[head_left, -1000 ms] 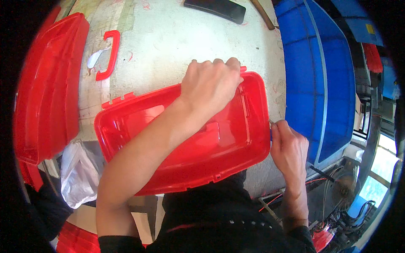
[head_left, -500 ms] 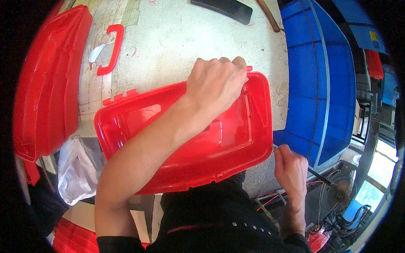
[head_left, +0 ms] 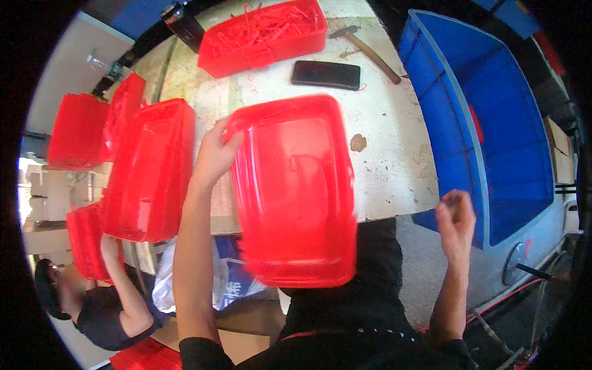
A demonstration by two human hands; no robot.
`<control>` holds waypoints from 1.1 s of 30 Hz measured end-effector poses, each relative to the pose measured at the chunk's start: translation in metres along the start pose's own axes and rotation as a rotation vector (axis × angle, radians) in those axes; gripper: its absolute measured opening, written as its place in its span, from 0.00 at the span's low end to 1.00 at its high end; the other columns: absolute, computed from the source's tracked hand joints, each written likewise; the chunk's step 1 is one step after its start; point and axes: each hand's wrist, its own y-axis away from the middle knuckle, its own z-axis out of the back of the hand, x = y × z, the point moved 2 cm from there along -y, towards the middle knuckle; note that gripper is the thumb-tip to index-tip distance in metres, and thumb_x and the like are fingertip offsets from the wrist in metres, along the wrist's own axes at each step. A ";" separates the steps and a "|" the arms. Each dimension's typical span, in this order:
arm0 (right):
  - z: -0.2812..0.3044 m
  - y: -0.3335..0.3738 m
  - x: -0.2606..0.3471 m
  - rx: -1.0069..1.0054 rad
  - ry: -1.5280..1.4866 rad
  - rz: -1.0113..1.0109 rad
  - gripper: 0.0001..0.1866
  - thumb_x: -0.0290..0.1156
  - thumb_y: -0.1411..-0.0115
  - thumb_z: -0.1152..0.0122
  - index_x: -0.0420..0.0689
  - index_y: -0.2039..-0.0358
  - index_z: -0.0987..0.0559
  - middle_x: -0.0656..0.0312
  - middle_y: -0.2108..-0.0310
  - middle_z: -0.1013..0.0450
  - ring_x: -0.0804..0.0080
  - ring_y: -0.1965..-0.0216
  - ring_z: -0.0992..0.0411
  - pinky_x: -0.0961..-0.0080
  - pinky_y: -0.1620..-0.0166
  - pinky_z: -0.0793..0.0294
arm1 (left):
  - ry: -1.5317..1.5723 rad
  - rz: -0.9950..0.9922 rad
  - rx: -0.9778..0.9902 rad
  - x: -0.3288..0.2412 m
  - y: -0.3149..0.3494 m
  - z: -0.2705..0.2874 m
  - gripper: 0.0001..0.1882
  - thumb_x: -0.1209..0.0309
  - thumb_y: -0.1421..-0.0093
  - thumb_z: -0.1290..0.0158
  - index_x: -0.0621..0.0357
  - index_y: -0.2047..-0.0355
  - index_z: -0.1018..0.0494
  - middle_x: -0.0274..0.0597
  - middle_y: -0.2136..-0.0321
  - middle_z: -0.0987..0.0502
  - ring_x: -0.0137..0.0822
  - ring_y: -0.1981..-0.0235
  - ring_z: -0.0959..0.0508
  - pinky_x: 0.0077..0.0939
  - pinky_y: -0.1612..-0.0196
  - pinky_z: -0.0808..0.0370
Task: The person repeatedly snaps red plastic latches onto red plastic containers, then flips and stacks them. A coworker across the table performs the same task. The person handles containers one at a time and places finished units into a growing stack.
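Note:
A red plastic box is tilted over the near table edge, a broad smooth face toward me. My left hand is closed on its far left rim, the thumb lying over the edge. Out to the right, away from the box, my right hand hangs beside the blue crate. Its fingers are curled, and whether something small sits in them I cannot make out.
On the table lie a black phone, a hammer and a red bin of red plastic pieces. A dark can stands far left. Red boxes stack at left, near a co-worker's arm.
The red box has swung from lying crosswise to lengthwise and turned over. My left hand moved left to its rim; my right hand rose slightly and went right. The view has shifted.

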 end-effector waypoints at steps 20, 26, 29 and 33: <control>-0.041 0.011 -0.030 0.263 -0.549 -0.254 0.11 0.35 0.29 0.52 0.42 0.54 0.27 0.65 0.74 0.28 0.87 0.83 0.38 0.87 0.81 0.43 | -0.154 -0.716 0.130 -0.068 0.259 -0.149 0.24 0.75 0.47 0.44 0.53 0.48 0.23 0.59 0.39 0.35 0.54 0.38 0.33 0.51 0.35 0.37; -0.042 -0.004 -0.062 0.048 -0.199 -0.033 0.11 0.30 0.31 0.49 0.36 0.54 0.28 0.60 0.62 0.29 0.74 0.59 0.33 0.74 0.54 0.31 | -0.138 -1.093 0.041 -0.104 0.151 -0.084 0.13 0.71 0.46 0.43 0.59 0.60 0.22 0.52 0.53 0.23 0.50 0.51 0.23 0.43 0.47 0.26; -0.050 0.008 -0.062 0.006 -0.203 -0.033 0.12 0.31 0.31 0.49 0.35 0.54 0.28 0.57 0.61 0.27 0.72 0.60 0.31 0.72 0.54 0.29 | -0.265 -0.823 0.075 -0.114 0.020 -0.085 0.25 0.56 0.37 0.48 0.64 0.48 0.28 0.59 0.49 0.26 0.53 0.44 0.29 0.48 0.40 0.34; -0.067 0.010 -0.054 -0.162 0.038 0.207 0.11 0.29 0.32 0.50 0.36 0.56 0.26 0.49 0.63 0.25 0.62 0.61 0.26 0.69 0.55 0.28 | -0.420 -0.257 0.769 -0.089 -0.028 -0.134 0.41 0.38 0.34 0.59 0.69 0.44 0.31 0.67 0.46 0.28 0.59 0.45 0.27 0.41 0.40 0.32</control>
